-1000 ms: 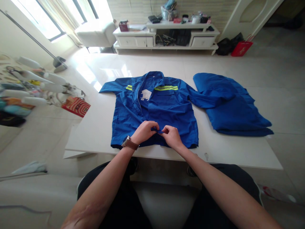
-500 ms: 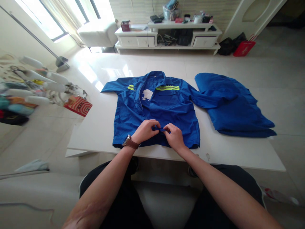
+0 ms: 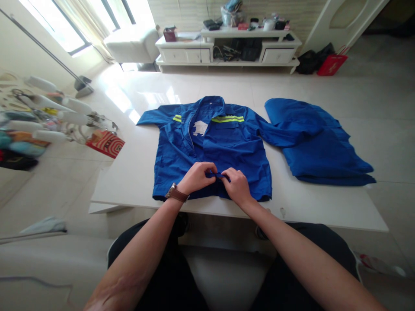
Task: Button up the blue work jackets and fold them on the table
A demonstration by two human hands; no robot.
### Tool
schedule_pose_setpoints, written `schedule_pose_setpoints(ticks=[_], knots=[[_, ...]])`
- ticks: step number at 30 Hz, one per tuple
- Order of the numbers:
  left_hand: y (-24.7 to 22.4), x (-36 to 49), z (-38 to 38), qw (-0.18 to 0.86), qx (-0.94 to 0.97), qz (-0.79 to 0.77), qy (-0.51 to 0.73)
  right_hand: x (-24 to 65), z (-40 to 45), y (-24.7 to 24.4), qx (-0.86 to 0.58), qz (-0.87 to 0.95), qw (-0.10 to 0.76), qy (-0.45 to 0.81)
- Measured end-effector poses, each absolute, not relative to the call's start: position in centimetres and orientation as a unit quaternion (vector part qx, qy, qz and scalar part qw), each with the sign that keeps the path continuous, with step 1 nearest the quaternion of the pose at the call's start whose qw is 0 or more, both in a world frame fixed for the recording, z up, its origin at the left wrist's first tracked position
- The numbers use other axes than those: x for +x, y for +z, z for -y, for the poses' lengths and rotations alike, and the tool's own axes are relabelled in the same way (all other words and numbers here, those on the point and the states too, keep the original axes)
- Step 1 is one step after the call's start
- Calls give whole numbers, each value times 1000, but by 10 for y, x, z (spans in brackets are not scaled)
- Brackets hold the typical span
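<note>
A blue jacket [image 3: 236, 138] with yellow-green stripes on its chest lies spread on the white table [image 3: 123, 172], its collar away from me. The front is parted near the collar, where a white print shows inside. My left hand [image 3: 199, 177], with a brown-strapped watch on the wrist, pinches the jacket's front edge near the hem. Just to its right, my right hand [image 3: 237, 183] pinches the same raised bit of cloth. The fingertips of both hands are almost together. Fine detail of the edge between them is too small to make out.
Folded blue cloth [image 3: 317, 147] lies on the right of the table, under or against the jacket's sleeve. A red patterned bag [image 3: 106, 144] and a rack with white rollers [image 3: 61, 116] stand at the left. Beyond the floor is a white cabinet [image 3: 184, 55].
</note>
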State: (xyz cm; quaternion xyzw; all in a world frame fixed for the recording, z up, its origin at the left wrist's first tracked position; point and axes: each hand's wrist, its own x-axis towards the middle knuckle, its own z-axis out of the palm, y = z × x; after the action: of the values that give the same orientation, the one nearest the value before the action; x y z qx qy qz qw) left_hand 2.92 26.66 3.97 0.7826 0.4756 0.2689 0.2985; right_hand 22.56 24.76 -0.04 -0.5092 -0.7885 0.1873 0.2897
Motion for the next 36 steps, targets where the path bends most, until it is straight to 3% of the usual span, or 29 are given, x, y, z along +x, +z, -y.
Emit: schedule_pose_setpoints(ticks=[13,36], knots=[[31,26,-269,291,780,-495,248,227,-251,-2,-489,825,242,149],[36,31,-267,304,792,-460,263,225,-250,0,-484,809,303,136]])
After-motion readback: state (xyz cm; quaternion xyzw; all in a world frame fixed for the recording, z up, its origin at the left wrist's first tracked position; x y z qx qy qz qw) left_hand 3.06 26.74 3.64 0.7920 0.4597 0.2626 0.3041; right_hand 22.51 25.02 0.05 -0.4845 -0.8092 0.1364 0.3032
